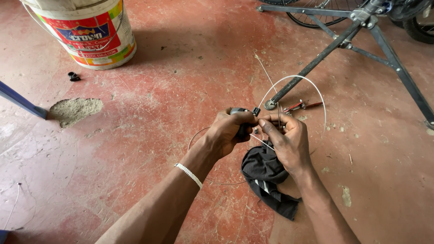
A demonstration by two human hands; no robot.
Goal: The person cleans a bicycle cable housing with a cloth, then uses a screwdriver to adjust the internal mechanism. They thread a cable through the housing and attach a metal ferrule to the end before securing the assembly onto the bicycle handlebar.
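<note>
Left hand [230, 129] was closed around a small black part [241, 121] above the red floor [149, 117] | right hand [285, 138] pinched a thin wire [296, 79] beside it | black cloth [266, 178] lay under the hands | bucket [88, 34] stood far off, its inside hidden

Worn red floor [149, 113], perhaps concrete
</note>
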